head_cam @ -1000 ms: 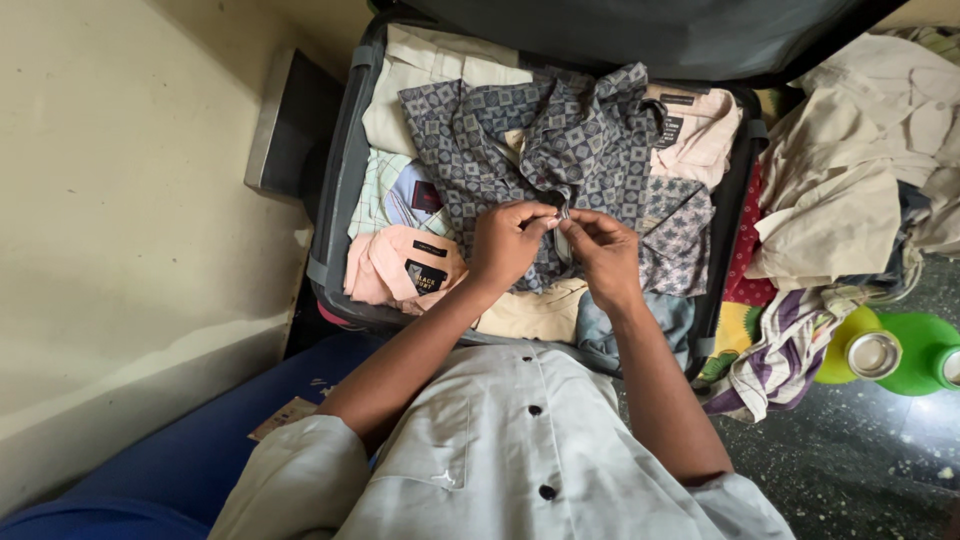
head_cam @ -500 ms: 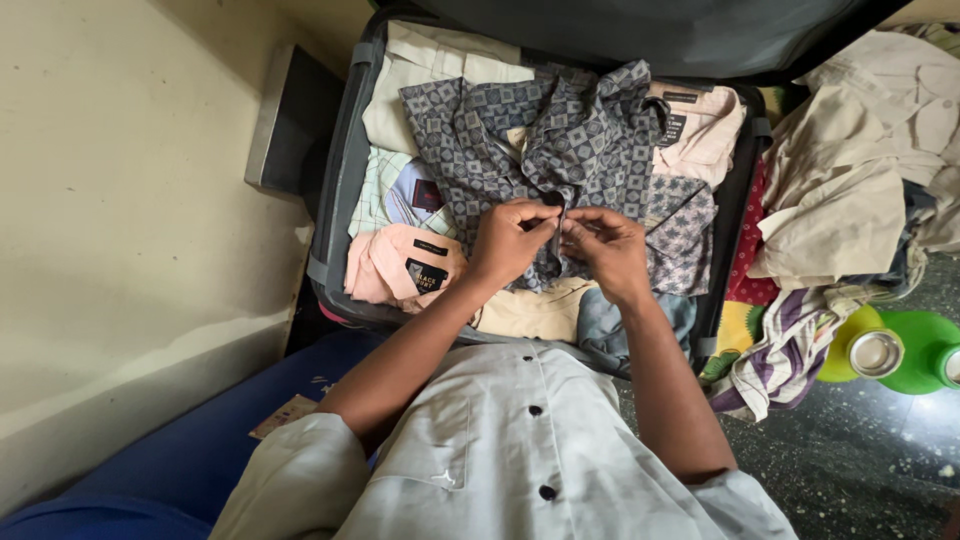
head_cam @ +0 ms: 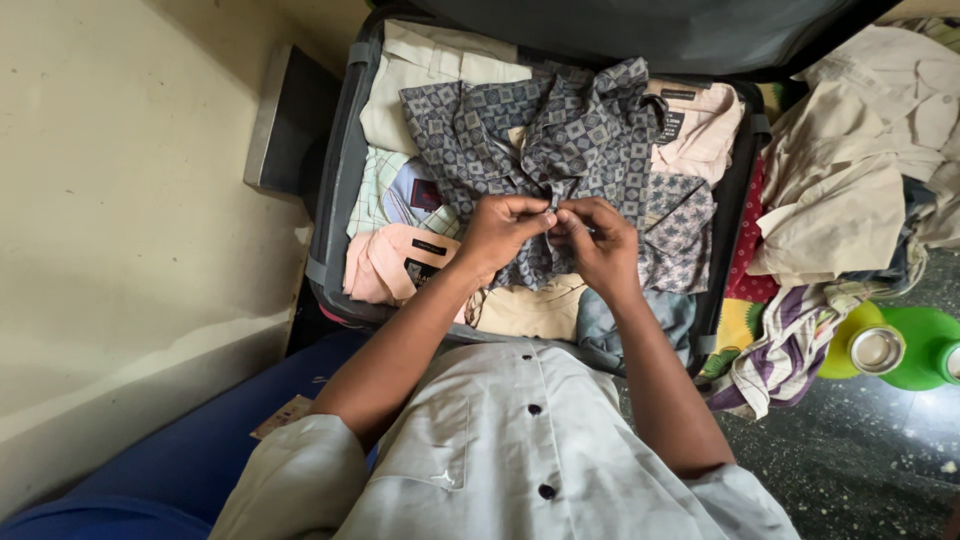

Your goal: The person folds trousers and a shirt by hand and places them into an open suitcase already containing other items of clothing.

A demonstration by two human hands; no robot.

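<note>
Open suitcase [head_cam: 335, 190]: soft patterned shirt [head_cam: 560, 140], perhaps cotton.

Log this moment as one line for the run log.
left hand: pinching patterned shirt front | right hand: pinching same spot | shirt lies in open suitcase

A grey-blue shirt [head_cam: 560, 150] printed with small square and diamond motifs is spread over a dark grey suitcase [head_cam: 335, 200]. Beneath it, a cream folded garment [head_cam: 420, 70], a pale green checked shirt [head_cam: 375, 190], a pink shirt with a black label [head_cam: 385, 265] and a light pink shirt [head_cam: 705, 125] are seen. A beige heap of clothes [head_cam: 850, 180] is shown at the side, with a purple-and-white striped cloth [head_cam: 790, 335] below it. A bright green and yellow container [head_cam: 925, 345] is set on the dark speckled floor [head_cam: 850, 470]. A light grey shirt with dark buttons [head_cam: 520, 460] is worn by the person.
</note>
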